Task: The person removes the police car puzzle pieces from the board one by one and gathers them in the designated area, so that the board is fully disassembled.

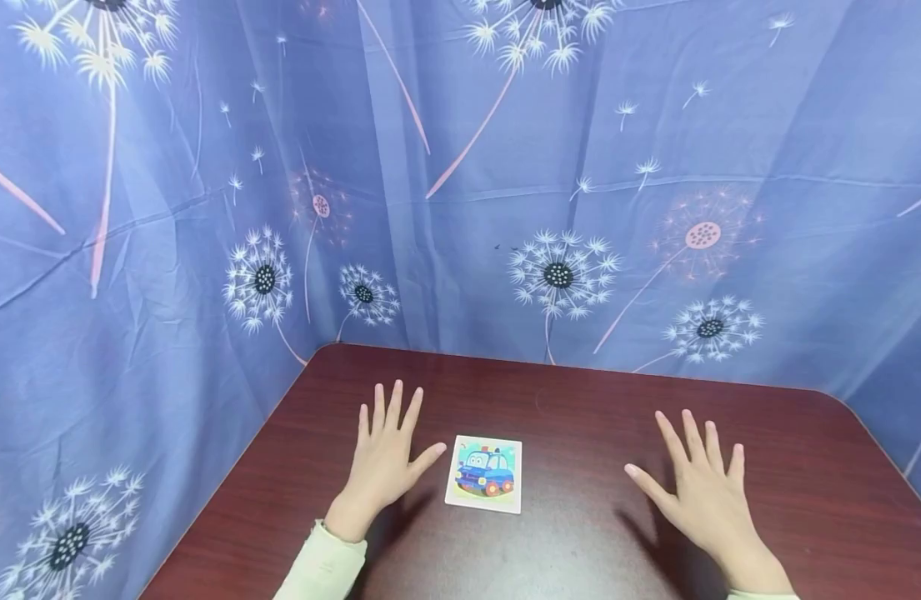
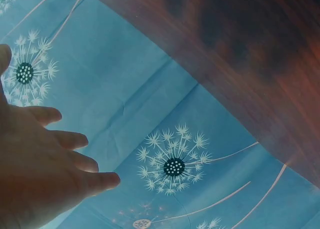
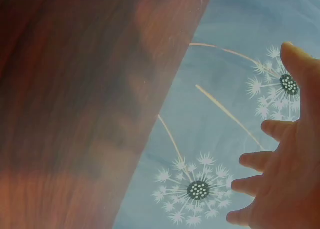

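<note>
A square picture puzzle (image 1: 484,473) with a pale border lies flat on the table, showing a blue cartoon car with eyes and red wheels. Left of it, my left hand (image 1: 385,462) is held with fingers spread, its thumb tip close to the puzzle's left edge in the head view. My right hand (image 1: 703,496) is farther off to the right, fingers also spread and holding nothing. Each wrist view shows its own hand, the left hand (image 2: 45,164) and the right hand (image 3: 287,174), with straight fingers and no object in them.
The dark red-brown wooden table (image 1: 580,433) has rounded far corners. Blue curtains (image 1: 460,250) printed with dandelions hang along its far and left sides. Shadows of both hands fall on the tabletop. Light-coloured sleeves cover the forearms.
</note>
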{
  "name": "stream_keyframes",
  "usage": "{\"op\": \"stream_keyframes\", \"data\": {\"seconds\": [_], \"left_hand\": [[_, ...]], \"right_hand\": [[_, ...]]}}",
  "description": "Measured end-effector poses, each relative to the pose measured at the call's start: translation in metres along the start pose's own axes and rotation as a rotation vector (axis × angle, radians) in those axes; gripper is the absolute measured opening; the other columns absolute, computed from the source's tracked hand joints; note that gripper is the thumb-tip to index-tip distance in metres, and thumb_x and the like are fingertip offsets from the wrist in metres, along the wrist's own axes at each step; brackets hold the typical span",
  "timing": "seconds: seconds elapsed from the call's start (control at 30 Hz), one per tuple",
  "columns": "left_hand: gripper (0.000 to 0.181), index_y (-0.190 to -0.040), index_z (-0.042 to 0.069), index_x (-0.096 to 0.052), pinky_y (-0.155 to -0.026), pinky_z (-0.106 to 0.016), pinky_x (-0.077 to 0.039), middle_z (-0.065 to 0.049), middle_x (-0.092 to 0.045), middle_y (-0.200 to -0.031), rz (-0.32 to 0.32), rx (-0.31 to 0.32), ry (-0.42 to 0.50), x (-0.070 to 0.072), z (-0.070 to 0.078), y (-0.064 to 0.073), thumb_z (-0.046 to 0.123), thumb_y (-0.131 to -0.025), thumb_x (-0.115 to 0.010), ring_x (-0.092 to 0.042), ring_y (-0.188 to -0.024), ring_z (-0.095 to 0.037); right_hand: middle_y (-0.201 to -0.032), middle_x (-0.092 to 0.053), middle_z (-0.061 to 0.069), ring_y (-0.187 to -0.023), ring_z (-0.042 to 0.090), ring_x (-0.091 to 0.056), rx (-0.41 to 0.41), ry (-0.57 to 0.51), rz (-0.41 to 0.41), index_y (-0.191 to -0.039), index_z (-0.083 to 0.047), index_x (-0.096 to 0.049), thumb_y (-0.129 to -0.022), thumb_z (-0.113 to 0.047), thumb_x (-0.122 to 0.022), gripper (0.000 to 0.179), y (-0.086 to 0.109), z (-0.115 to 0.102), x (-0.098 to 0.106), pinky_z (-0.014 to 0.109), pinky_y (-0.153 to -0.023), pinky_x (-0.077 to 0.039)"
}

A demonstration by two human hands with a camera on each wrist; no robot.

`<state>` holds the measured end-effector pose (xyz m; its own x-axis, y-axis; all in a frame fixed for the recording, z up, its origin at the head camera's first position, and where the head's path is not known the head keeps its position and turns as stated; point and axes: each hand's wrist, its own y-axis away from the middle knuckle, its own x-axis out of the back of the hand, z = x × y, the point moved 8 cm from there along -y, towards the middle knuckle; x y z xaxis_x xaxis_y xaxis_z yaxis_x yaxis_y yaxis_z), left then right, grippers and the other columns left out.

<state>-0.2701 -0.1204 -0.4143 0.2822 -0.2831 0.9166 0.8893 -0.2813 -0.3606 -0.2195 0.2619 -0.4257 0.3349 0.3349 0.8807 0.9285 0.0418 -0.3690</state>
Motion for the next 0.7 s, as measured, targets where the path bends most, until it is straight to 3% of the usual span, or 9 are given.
{"op": "stream_keyframes", "data": {"seconds": [0.33,0.7], "left_hand": [[0.078,-0.151,0.011,-0.031,-0.113,-0.061,-0.014,-0.02,-0.02,-0.157,0.058,-0.037,0.022,0.002,0.008,0.001,0.046,-0.089,-0.061,-0.007,-0.144,-0.042],[0.074,-0.151,0.009,-0.031,-0.115,-0.055,-0.017,-0.02,-0.021,-0.157,0.03,-0.075,0.055,-0.006,0.023,0.003,0.041,-0.091,-0.06,-0.009,-0.145,-0.037]], "right_hand": [[-0.155,-0.019,0.025,-0.141,0.049,-0.012,0.054,-0.043,0.044,-0.155,-0.019,-0.019,-0.087,-0.053,-0.061,0.086,-0.011,-0.018,-0.001,0.065,-0.109,0.01],[-0.154,-0.026,0.023,-0.14,0.045,-0.02,0.104,-0.109,0.049,-0.151,-0.013,-0.028,-0.091,-0.047,-0.06,0.076,-0.029,-0.042,-0.002,0.065,-0.111,0.003]]}}
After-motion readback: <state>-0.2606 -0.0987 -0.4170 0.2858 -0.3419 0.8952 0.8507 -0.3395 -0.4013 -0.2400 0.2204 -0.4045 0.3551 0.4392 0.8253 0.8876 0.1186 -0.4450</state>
